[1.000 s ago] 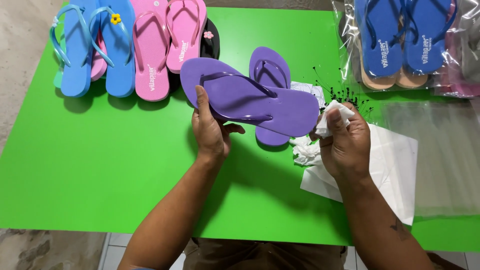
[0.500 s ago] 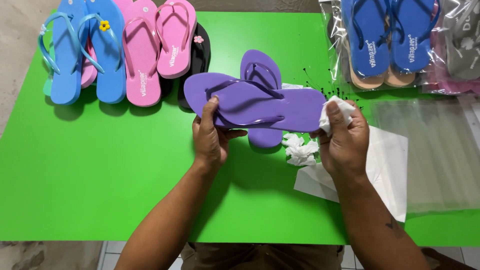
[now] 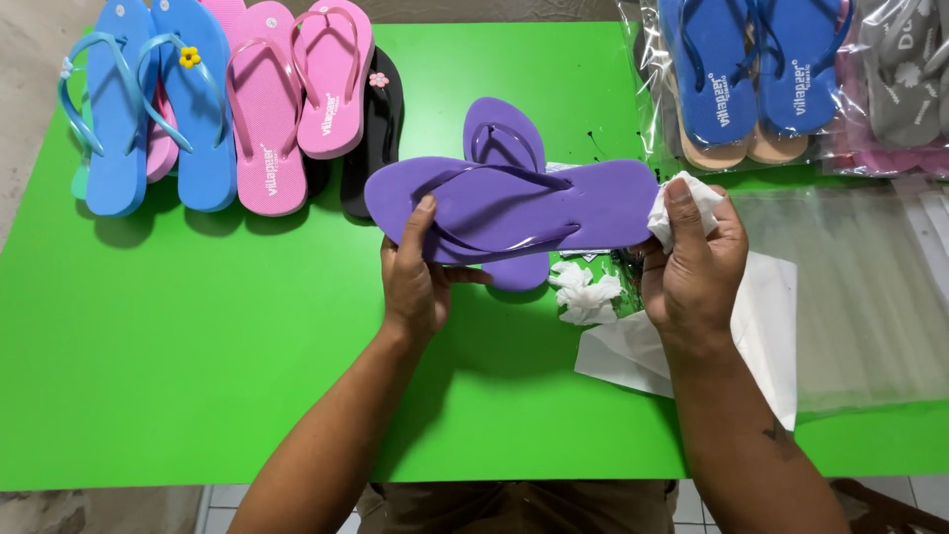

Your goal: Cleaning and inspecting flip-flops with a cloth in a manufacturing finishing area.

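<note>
A bright green counter (image 3: pixel 178 376) fills the view. Along its far left edge lie two blue flip-flops (image 3: pixel 148 109), two pink flip-flops (image 3: pixel 297 99) beside them, and a black flip-flop (image 3: pixel 376 129) partly tucked under the pink ones. At the far right corner sit clear plastic bags holding blue flip-flops (image 3: pixel 751 69) and grey flip-flops (image 3: pixel 905 79). An empty clear plastic bag (image 3: pixel 860 297) lies flat on the right, touching a white sheet of paper (image 3: pixel 771 336). A small white paper flower (image 3: pixel 588 295) rests near the middle.
</note>
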